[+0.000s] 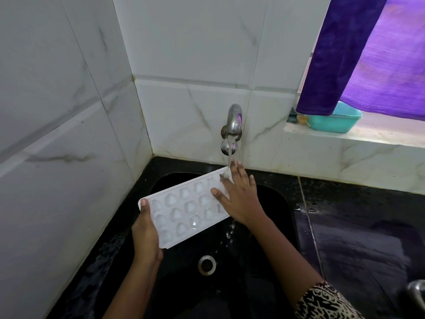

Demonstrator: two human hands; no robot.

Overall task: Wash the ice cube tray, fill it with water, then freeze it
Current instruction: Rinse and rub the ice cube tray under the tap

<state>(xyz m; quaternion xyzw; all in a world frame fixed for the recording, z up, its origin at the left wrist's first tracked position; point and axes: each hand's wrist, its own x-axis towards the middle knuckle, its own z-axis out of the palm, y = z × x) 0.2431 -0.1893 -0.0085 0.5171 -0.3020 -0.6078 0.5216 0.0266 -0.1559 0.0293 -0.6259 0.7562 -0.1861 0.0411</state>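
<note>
A white ice cube tray (184, 208) with several rounded cups is held tilted over the black sink (264, 226). My left hand (146, 236) grips its near left end, thumb on the rim. My right hand (239, 194) lies flat with straight fingers on the tray's far right end. Water runs from the metal tap (234, 119) onto that far corner and my fingertips, then drips off the tray's right edge into the sink.
The sink's drain (207, 264) sits below the tray. A wet black counter (358, 226) lies to the right. On the window ledge stands a teal tub (335, 122) under a purple cloth (358, 54). White tiled walls close the left and back.
</note>
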